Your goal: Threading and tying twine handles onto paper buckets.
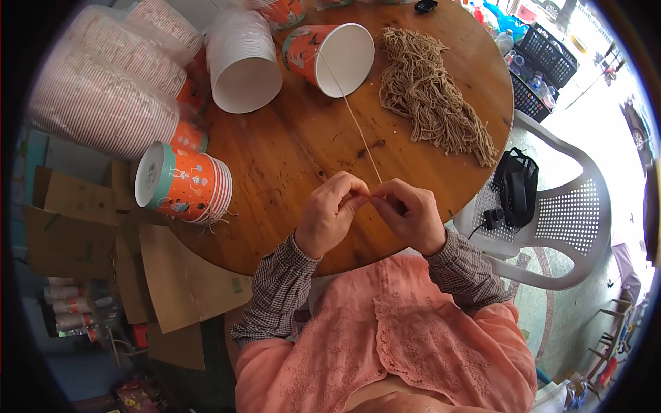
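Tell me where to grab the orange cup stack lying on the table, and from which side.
Grip the cup stack around its orange wall, coming from above. It lies on its side, base pointing left and rims right, so the rounded wall faces up; the table beside it is bare for the fingers.

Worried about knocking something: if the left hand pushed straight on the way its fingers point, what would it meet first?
Probably the right hand: the left hand points right, fingertips already meeting it at the pinched string.
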Action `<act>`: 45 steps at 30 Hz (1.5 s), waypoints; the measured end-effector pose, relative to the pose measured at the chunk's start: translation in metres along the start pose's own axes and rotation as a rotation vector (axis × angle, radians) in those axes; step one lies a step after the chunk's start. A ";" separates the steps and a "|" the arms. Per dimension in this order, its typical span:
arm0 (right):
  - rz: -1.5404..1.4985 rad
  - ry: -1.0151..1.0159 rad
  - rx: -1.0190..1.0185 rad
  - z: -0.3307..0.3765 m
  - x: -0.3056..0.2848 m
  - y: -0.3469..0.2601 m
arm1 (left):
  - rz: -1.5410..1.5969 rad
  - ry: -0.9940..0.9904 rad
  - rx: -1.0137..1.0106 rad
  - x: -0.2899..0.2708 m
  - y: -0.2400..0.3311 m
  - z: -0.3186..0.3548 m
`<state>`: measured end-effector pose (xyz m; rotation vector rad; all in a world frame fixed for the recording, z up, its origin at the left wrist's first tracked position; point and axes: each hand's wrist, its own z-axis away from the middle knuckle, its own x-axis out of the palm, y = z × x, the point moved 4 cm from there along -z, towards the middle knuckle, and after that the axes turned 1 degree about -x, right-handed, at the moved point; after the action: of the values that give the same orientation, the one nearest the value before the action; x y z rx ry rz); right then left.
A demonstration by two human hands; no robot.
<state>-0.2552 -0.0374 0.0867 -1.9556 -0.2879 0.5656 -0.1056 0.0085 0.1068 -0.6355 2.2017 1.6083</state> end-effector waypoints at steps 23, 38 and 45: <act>-0.494 0.366 -0.186 -0.063 -0.094 -0.031 | -1.067 0.012 0.092 -0.023 -0.109 -0.066; -0.581 0.094 -0.055 -0.175 0.072 0.060 | -0.826 0.176 -0.059 -0.076 -0.114 0.009; -0.744 -0.228 0.140 -0.142 0.117 0.064 | -0.672 0.354 -0.270 -0.069 -0.120 -0.015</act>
<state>-0.0858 -0.1258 0.0492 -1.4968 -1.0346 0.2978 0.0167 -0.0263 0.0510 -1.6371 1.6816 1.4938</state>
